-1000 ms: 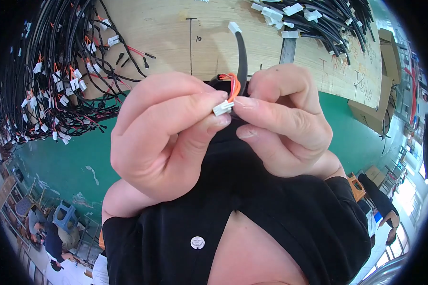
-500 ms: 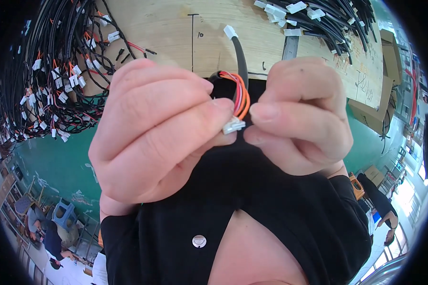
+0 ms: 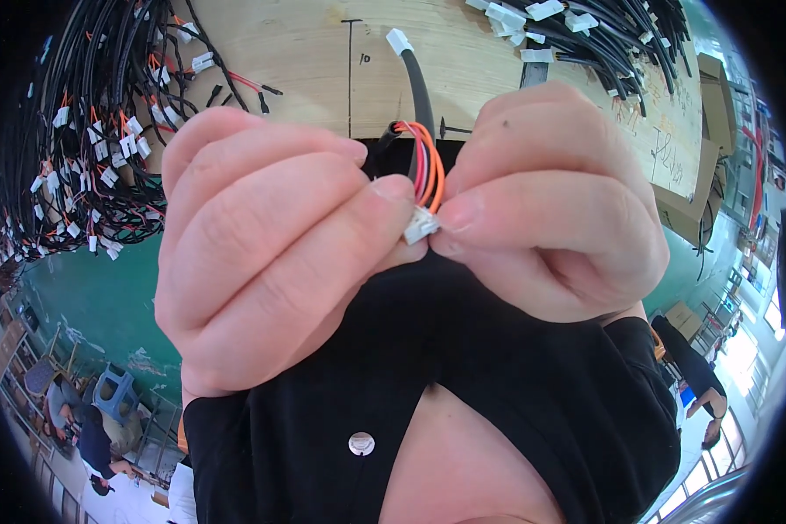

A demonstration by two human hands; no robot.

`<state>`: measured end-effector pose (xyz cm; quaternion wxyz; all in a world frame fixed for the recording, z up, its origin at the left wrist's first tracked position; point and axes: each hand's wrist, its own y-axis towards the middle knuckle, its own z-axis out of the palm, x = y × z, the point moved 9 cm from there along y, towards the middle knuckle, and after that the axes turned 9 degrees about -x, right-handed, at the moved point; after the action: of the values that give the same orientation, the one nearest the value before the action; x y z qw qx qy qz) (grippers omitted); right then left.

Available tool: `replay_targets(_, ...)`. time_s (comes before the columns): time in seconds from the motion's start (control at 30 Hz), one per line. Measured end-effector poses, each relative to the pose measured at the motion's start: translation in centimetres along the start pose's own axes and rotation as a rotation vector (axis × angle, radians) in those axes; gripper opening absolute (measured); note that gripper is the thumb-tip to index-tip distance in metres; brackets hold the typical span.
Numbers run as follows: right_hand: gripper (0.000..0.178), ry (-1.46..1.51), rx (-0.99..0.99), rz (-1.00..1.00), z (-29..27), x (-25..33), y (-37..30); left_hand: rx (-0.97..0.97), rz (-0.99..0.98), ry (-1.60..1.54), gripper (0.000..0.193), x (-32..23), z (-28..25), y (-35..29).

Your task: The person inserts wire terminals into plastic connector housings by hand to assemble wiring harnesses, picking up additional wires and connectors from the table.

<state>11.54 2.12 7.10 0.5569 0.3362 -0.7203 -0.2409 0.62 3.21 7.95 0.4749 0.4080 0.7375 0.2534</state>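
Note:
A small white plastic connector is pinched between the thumb and forefinger of my left hand, its other fingers curled. Orange, red, white and dark wires rise from the connector and bend over to a black sleeve end beside the left fingers. My right hand is closed, its thumb and forefinger tips pinching the connector's right edge where the orange wire enters. Behind the wires stands a thick black cable, tipped with another white connector; its lower part is hidden.
Many black cable harnesses with white connectors hang over the wooden table's left side. A bundle of black cables lies at the far right, beside cardboard boxes. Other people sit lower left and lower right, near a blue stool.
My right fingertips have moved left and closed onto the connector's edge, where a gap showed before. The connector has tilted, and the black cable has shifted slightly left.

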Motion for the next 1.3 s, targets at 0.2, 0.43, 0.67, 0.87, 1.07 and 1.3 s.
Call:
replay_targets(0.2,0.030,-0.064,-0.046,-0.158,-0.2,0.7,0.3,0.009,-0.018,0.005,0.016,0.0,0.0,0.1)
replay_targets(0.43,0.026,-0.097,0.017,-0.193,-0.3,1.2,0.9,0.044,-0.040,-0.053,0.016,0.4,0.2,0.1)
replay_targets(0.67,0.024,-0.191,-0.023,-0.162,-0.1,1.3,0.8,0.065,-0.041,-0.032,0.017,0.5,0.4,0.2)
replay_targets(0.87,0.027,-0.063,0.023,-0.049,-0.6,0.4,1.4,0.095,-0.106,-0.153,0.017,1.3,0.4,0.4)
replay_targets(1.07,0.033,-0.038,-0.008,-0.062,0.0,0.3,0.6,0.106,-0.207,-0.308,0.017,2.1,0.5,0.1)
replay_targets(1.3,0.036,-0.298,-0.047,-0.101,0.5,1.4,0.0,0.049,-0.370,-0.356,0.014,2.5,0.8,-0.5)
